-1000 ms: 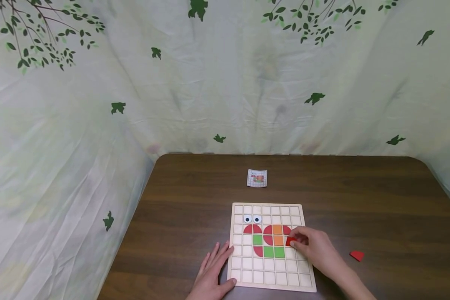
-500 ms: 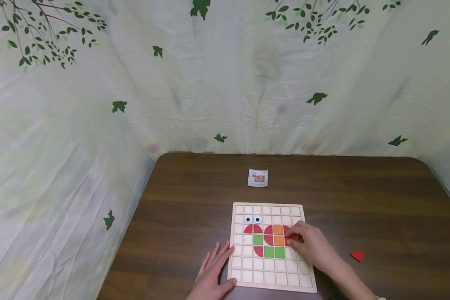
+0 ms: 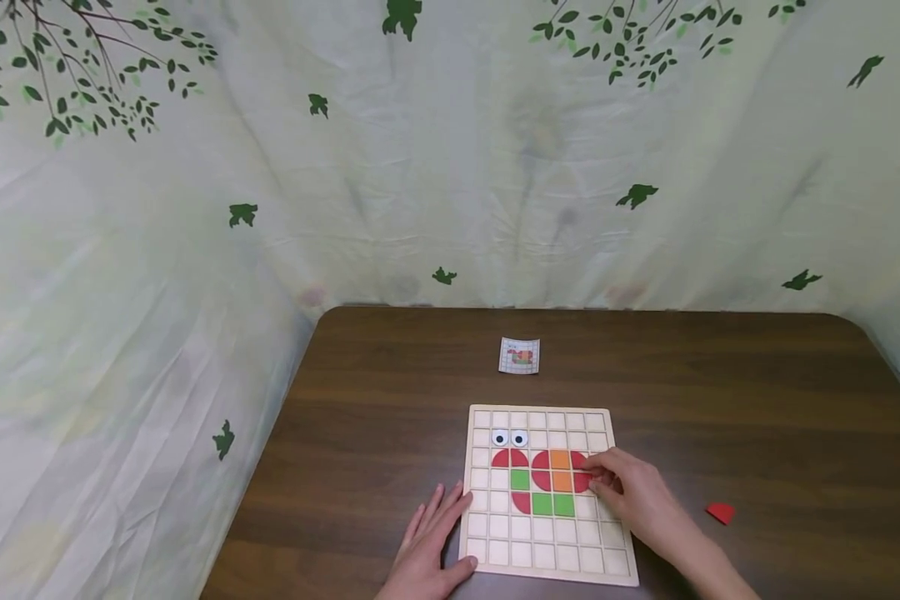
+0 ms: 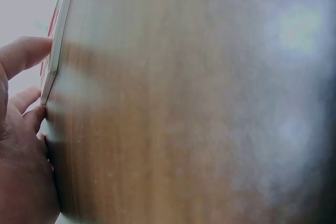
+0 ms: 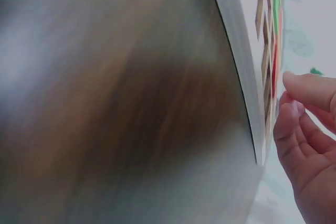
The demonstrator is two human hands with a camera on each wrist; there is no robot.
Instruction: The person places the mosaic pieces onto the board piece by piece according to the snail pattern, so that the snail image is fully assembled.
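Observation:
A pale square grid board (image 3: pixel 528 552) lies on the table, with coloured flat tiles set in its cells. My left hand (image 3: pixel 429 550) rests spread at the board's left side, fingertips and thumb on its edge. At the right of the pattern, my right hand (image 3: pixel 633 490) is over the board, fingertips right at a red quarter-circle tile (image 3: pixel 581 482) that lies in its cell. In the right wrist view, the thumb and forefinger (image 5: pixel 286 121) stand a little apart with nothing visible between them. Two orange tiles (image 3: pixel 561 471) sit just left of that red tile.
A loose red quarter-circle tile (image 3: pixel 721 512) lies on the table right of the board. Behind the board is a small printed card (image 3: pixel 519 356) with a coloured grid picture. A pale curtain (image 3: pixel 480 167) with leaf prints hangs beyond the brown table (image 3: pixel 390 375).
My right hand has brought the red quarter-circle tile into the cell beside the lower orange tile, and its fingers have drawn slightly back to the right. My left hand has stayed at the board's edge.

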